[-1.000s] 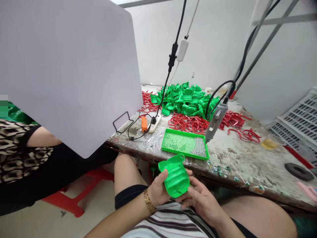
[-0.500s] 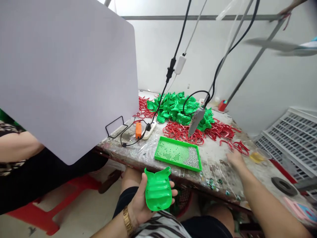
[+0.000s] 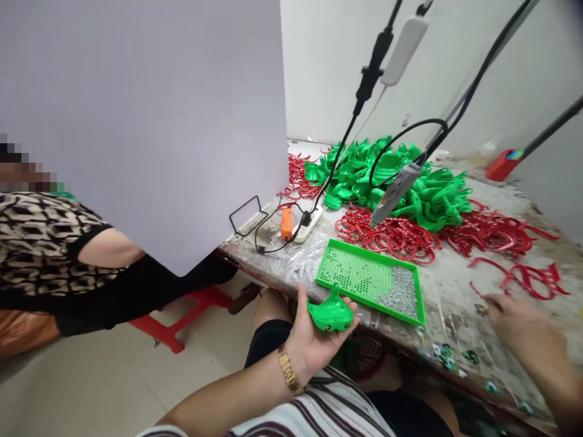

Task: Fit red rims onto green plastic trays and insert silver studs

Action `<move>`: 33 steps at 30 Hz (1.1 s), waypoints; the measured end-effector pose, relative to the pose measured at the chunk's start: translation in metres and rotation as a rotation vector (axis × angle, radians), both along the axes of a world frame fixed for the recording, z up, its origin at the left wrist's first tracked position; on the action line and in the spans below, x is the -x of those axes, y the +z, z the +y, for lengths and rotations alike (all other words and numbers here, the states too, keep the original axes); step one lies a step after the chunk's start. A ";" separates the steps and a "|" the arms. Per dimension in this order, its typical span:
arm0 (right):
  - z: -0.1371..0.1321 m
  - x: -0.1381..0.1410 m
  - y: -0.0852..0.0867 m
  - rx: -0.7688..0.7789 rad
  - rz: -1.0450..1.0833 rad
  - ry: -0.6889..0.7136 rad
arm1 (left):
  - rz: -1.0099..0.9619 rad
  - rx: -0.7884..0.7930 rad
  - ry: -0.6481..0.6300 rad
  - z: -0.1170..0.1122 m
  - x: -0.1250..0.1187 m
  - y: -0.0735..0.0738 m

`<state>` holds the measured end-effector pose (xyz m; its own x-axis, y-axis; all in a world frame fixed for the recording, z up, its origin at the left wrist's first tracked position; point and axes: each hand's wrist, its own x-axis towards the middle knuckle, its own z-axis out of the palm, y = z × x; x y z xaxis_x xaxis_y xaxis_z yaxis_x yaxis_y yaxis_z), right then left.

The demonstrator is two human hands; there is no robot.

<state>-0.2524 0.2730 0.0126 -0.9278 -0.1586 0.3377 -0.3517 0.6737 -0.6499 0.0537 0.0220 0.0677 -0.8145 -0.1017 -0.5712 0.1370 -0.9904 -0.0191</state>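
- Your left hand [image 3: 310,346] is cupped around a green shell [image 3: 331,314], its thumb up along one side and its fingers under and around the other; a gold-coloured watch [image 3: 288,367] circles that wrist.
- The shell sits tilted in that hand, a narrow prong pointing up and two small dark spots on the side towards you.
- Your right hand [image 3: 523,328] is low over the table [image 3: 449,306], fingers bent inward, the tips beside the end of a thin red strip; you cannot tell from this view whether they pinch it.
- Just beyond your right hand lie loose red strips [image 3: 519,274], curved and overlapping, with a denser red pile [image 3: 498,233] farther off.
- Between your hands, nearer the left and just beyond it, is a green tray [image 3: 373,253] with a perforated base; small silvery parts [image 3: 401,292] fill its end towards your right hand.
- Well beyond your left hand rises a heap of green shells [image 3: 350,176], and a grey tool [image 3: 397,193] hangs on a black cord in front of it.
- Past your left hand, to its left, are a white power strip [image 3: 311,226] and an orange block [image 3: 286,224].
- Farther left, a co-worker's patterned sleeve [image 3: 50,243] shows beside a large pale panel [image 3: 150,121].
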 end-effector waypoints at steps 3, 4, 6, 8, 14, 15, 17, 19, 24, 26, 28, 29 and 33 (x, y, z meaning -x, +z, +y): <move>-0.023 -0.067 0.009 0.006 0.093 0.112 | -0.011 -0.021 -0.023 0.004 0.009 0.003; -0.037 -0.093 0.015 0.088 0.161 0.272 | -0.014 -0.027 -0.036 0.006 0.012 0.005; -0.069 -0.144 0.029 0.161 0.191 0.476 | -0.006 -0.028 -0.057 0.011 0.017 0.009; -0.100 -0.186 0.038 0.211 0.219 0.773 | 0.023 -0.039 -0.059 0.015 0.020 0.014; -0.133 -0.219 0.034 0.318 0.252 0.823 | 0.104 -0.063 -0.050 0.024 0.024 0.018; -0.132 -0.219 0.033 0.300 0.225 0.825 | 0.089 -0.049 -0.035 0.026 0.023 0.016; -0.128 -0.219 0.033 0.262 0.185 0.832 | 0.073 -0.026 -0.011 0.029 0.023 0.013; -0.121 -0.222 0.036 0.242 0.163 0.860 | 0.080 0.005 -0.023 0.032 0.021 0.009; -0.087 -0.199 0.031 0.147 0.159 0.789 | 0.142 0.128 -0.138 0.022 0.008 -0.003; -0.065 -0.166 0.020 0.017 0.160 0.371 | 0.209 0.173 -0.181 0.014 0.002 -0.011; -0.040 -0.124 0.007 -0.047 0.129 0.061 | 0.261 0.208 -0.222 0.008 -0.003 -0.017; -0.027 -0.103 0.001 -0.083 0.099 -0.055 | 0.288 0.219 -0.237 0.006 -0.005 -0.019; 0.015 -0.047 -0.016 -0.209 -0.041 -0.400 | 0.401 0.221 -0.291 0.004 -0.006 -0.020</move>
<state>-0.2054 0.2884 -0.0031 -0.9420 0.1538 0.2982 -0.0141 0.8699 -0.4931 0.0601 0.0264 0.0478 -0.9767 0.0784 -0.2000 -0.1190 -0.9725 0.2001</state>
